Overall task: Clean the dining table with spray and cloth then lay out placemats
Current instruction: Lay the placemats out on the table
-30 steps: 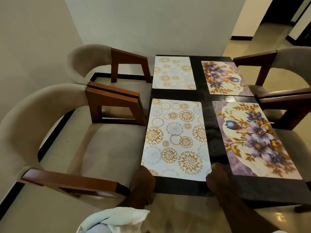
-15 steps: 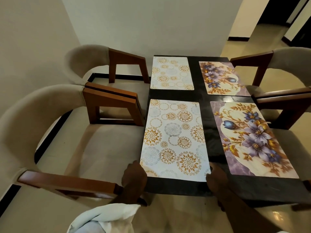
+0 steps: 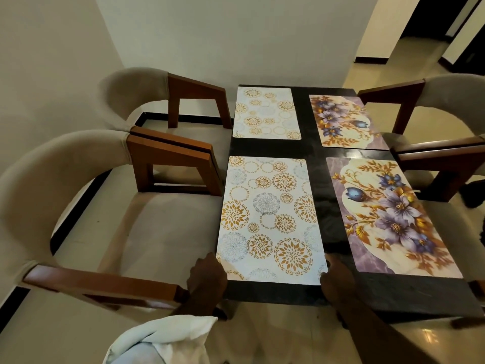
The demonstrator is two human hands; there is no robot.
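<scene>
Four placemats lie on the dark dining table (image 3: 372, 292). The near-left placemat (image 3: 270, 219) is white with gold circles, and a matching one (image 3: 266, 112) lies at the far left. Two purple floral mats lie on the right, one near (image 3: 391, 216) and one far (image 3: 346, 122). My left hand (image 3: 207, 277) holds the near-left corner of the near white mat, fingers curled over it. My right hand (image 3: 337, 277) pinches that mat's near-right corner. A white cloth (image 3: 162, 334) hangs over my left arm at the bottom edge. No spray bottle is in view.
Two beige chairs with wooden arms stand along the table's left side, one near (image 3: 86, 206) and one far (image 3: 147, 93). Two more stand on the right (image 3: 446, 158). A white wall is behind the table. A doorway opens at the far right.
My left hand has moved up from the table's near edge onto the near-left corner of the white mat. My right hand has stayed at the mat's near-right corner.
</scene>
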